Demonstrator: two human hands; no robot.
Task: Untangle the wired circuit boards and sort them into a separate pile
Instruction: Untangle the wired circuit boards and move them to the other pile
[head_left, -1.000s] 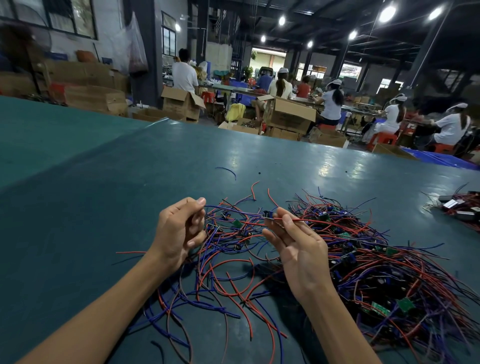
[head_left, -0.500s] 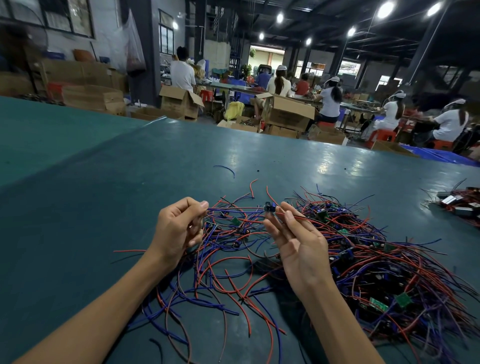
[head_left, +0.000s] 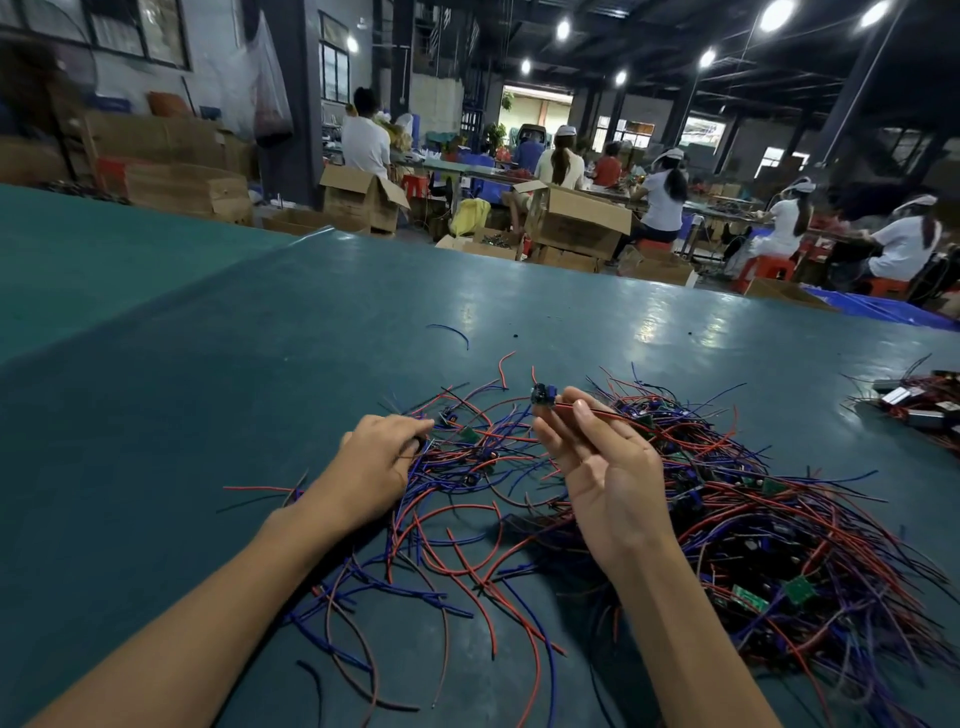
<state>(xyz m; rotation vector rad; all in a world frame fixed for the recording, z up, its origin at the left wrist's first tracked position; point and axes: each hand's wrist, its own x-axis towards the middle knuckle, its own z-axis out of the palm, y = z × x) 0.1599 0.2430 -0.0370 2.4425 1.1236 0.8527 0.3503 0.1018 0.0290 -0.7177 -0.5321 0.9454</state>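
No text, label, brand or number could be read anywhere. The small green boards (head_left: 799, 589) in the wire heap showed only pale marks too small and blurred to make out, and the white-faced parts (head_left: 894, 397) at the right edge of the worktop (head_left: 260, 364) bore no lettering that could be told. The cardboard boxes (head_left: 576, 221) behind showed plain sides with no legible print.
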